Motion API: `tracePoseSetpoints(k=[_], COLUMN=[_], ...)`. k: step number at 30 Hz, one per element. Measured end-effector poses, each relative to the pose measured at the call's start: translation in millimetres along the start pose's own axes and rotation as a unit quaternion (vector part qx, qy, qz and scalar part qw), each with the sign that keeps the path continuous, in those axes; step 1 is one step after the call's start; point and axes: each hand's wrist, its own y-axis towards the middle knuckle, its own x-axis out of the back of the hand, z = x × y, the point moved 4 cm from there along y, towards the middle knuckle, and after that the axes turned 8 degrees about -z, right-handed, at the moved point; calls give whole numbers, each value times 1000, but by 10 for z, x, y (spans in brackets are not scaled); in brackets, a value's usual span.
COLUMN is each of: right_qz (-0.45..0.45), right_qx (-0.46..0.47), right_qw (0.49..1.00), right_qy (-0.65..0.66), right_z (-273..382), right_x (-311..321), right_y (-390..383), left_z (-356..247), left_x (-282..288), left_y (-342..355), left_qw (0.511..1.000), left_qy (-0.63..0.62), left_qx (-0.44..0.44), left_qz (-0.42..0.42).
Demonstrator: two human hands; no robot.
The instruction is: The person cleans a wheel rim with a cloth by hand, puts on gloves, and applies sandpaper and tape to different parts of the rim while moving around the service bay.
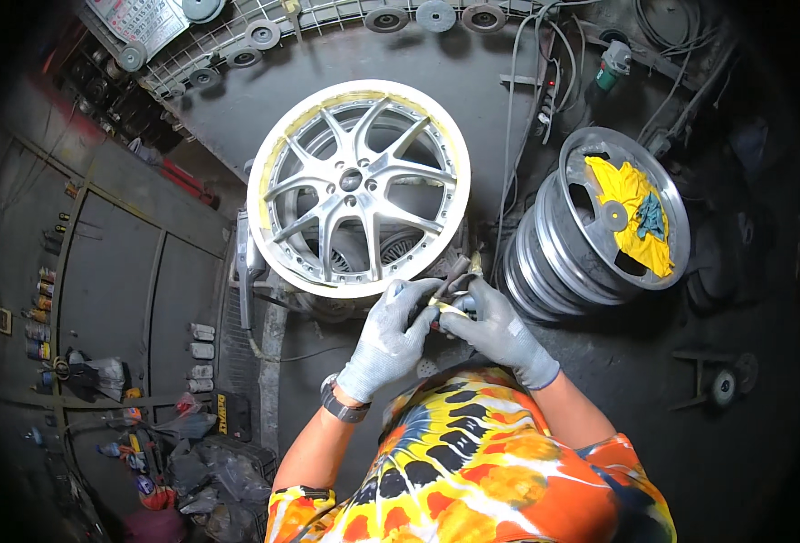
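Note:
My left hand, in a light grey work glove, is closed just below the front rim of a spoked silver car wheel rim. Facing it, my gloved right hand is closed too. Between them they grip a small dark hand tool with a cylindrical tip; a yellow strip shows by the fingers. My fingers cover much of the tool, so its exact kind is unclear. Yellow masking tape lines part of the wheel's outer lip. The wheel lies face up on a support.
Stacked wheel rims stand at the right, with a yellow cloth on top. A green-and-grey angle grinder hangs at the back right beside loose cables. Abrasive discs line a wire rack at the back. Cans and bags crowd the left.

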Motion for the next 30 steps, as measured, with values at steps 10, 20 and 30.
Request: tracePoseSetpoints(k=[10,20,30], right_qz=[66,27,0], right_qx=[-86,-28,-79], right_qw=[986,990,989], right_qy=[127,136,122], right_z=[124,122,134], right_x=[20,-2,-39], right_y=[-62,-17,2], left_z=[-12,2,-141], left_x=[-39,-37,38], left_y=[-43,-64,-116], left_qw=[998,900,985], left_qy=[-48,-365,37], left_qx=[21,238,-54], left_qz=[-43,-35,-158])
